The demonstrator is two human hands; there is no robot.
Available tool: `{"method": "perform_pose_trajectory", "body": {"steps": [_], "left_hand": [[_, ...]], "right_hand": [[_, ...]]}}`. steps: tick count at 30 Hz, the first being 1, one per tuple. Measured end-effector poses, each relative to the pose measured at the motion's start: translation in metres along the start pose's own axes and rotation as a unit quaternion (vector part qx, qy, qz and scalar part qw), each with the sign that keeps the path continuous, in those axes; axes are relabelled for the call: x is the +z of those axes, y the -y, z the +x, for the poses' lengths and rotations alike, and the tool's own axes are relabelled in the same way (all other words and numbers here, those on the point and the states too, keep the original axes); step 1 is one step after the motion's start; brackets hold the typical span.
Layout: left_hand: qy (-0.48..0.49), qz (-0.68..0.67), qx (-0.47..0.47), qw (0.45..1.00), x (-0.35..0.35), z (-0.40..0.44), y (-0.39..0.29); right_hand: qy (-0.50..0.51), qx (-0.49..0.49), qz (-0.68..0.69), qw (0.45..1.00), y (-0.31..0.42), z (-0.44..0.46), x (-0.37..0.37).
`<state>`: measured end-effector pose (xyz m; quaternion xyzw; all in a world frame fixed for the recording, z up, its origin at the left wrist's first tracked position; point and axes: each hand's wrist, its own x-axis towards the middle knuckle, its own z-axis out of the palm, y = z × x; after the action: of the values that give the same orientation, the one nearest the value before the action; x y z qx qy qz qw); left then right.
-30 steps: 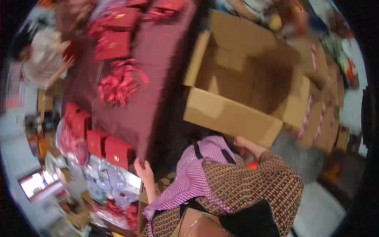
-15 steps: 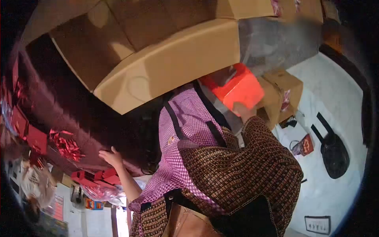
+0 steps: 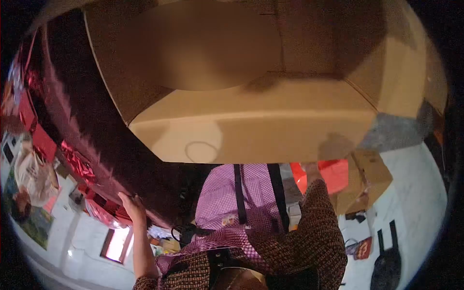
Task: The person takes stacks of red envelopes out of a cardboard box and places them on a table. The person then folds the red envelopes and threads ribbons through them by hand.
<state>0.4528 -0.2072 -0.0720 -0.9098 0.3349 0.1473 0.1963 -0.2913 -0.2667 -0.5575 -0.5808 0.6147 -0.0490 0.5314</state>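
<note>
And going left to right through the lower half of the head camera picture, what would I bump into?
Person in a pale top → shiny red bundle → left hand → purple checked cloth → right hand → small cardboard box.

Matt cardboard box (image 3: 270,140), cloth apron (image 3: 217,200)

"Saw all of the carton (image 3: 314,99)?"
"No, lost its far side past the upper edge; found the inside partly blurred."
"And below?"
"Couldn't see the top of the red bin (image 3: 334,175) or the right hand's (image 3: 313,171) fingertips behind the carton's near flap (image 3: 270,140)."
</note>
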Motion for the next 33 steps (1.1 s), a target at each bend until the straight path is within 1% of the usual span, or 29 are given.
{"method": "perform_pose_trajectory", "body": {"steps": [1,2,3,4,5,6,7,8,9,10,11,12,13,14,15,16,17,18,19,20,25,27,29,31,32,33], "left_hand": [[0.021,-0.037,-0.031,0.999,-0.003,0.0,-0.006],[0.022,-0.061,-0.046,0.997,-0.007,0.0,-0.015],[0.024,-0.083,-0.063,0.994,-0.009,-0.002,-0.021],[0.04,-0.082,-0.099,0.991,-0.007,-0.002,-0.019],[-0.004,-0.033,-0.052,0.998,-0.002,-0.006,-0.017],[-0.046,0.021,-0.007,0.999,0.001,-0.01,-0.015],[-0.064,0.018,0.003,0.998,0.002,-0.01,-0.014],[-0.084,0.014,0.014,0.996,0.006,-0.01,-0.014],[-0.095,0.006,0.002,0.995,0.007,-0.012,-0.019],[-0.106,-0.004,-0.01,0.994,0.007,-0.013,-0.025],[-0.115,-0.013,-0.024,0.993,0.01,-0.014,-0.027],[-0.125,-0.023,-0.038,0.991,0.011,-0.015,-0.032],[-0.138,-0.034,-0.049,0.989,0.011,-0.016,-0.036],[-0.183,-0.063,-0.028,0.981,0.012,-0.014,-0.041],[-0.184,-0.059,-0.051,0.98,0.011,-0.015,-0.048],[-0.183,-0.056,-0.071,0.979,0.01,-0.017,-0.053],[-0.195,-0.09,-0.065,0.975,0.015,-0.018,-0.052],[-0.198,-0.105,-0.063,0.973,0.016,-0.016,-0.051],[-0.194,-0.118,-0.061,0.972,0.017,-0.018,-0.048],[-0.175,-0.107,-0.078,0.976,0.012,-0.02,-0.05],[-0.155,-0.169,-0.084,0.97,0.006,-0.025,-0.054],[-0.156,-0.184,-0.082,0.967,0.007,-0.026,-0.044],[-0.156,-0.188,-0.068,0.967,-0.002,-0.026,-0.044],[-0.13,-0.177,-0.043,0.975,-0.004,-0.029,-0.029],[-0.151,-0.187,-0.026,0.97,0.002,-0.029,-0.02],[-0.161,-0.192,-0.027,0.968,0.006,-0.029,-0.019]], "right_hand": [[0.009,-0.052,-0.118,0.992,-0.005,0.003,-0.003],[0.014,-0.109,-0.233,0.966,-0.004,0.006,-0.006],[0.02,-0.167,-0.344,0.924,-0.007,0.009,-0.009],[0.025,-0.224,-0.448,0.865,-0.015,0.01,-0.011],[0.024,-0.284,-0.543,0.79,-0.021,0.011,-0.014],[0.02,-0.342,-0.624,0.702,-0.023,0.013,-0.017],[0.008,-0.397,-0.694,0.601,-0.025,0.014,-0.02],[-0.012,-0.445,-0.751,0.488,-0.027,0.015,-0.023],[-0.013,-0.466,-0.746,0.477,0.011,0.037,-0.028],[0.131,-0.35,-0.743,0.555,0.062,0.054,-0.025],[0.267,-0.214,-0.717,0.608,0.115,0.041,-0.036],[0.388,-0.065,-0.665,0.635,0.164,0.016,-0.055],[0.489,0.091,-0.588,0.638,0.217,0.033,-0.052],[0.447,0.107,-0.579,0.673,0.223,0.031,-0.053],[0.406,0.124,-0.567,0.706,0.23,0.022,-0.055],[0.4,0.117,-0.578,0.702,0.22,0.009,-0.064],[0.423,0.023,-0.485,0.765,0.193,0.009,-0.076],[0.445,-0.074,-0.384,0.806,0.186,0.017,-0.088],[0.467,-0.165,-0.274,0.825,0.183,0.019,-0.093],[0.475,-0.164,-0.285,0.816,0.228,0.008,-0.094],[0.44,-0.201,-0.349,0.803,0.315,0.015,-0.094],[0.424,-0.218,-0.365,0.8,0.34,0.029,-0.08],[0.406,-0.223,-0.375,0.803,0.361,0.036,-0.087],[0.389,-0.233,-0.381,0.806,0.385,0.05,-0.075],[0.386,-0.237,-0.381,0.806,0.393,0.054,-0.068],[0.382,-0.242,-0.379,0.807,0.402,0.056,-0.056]]}}
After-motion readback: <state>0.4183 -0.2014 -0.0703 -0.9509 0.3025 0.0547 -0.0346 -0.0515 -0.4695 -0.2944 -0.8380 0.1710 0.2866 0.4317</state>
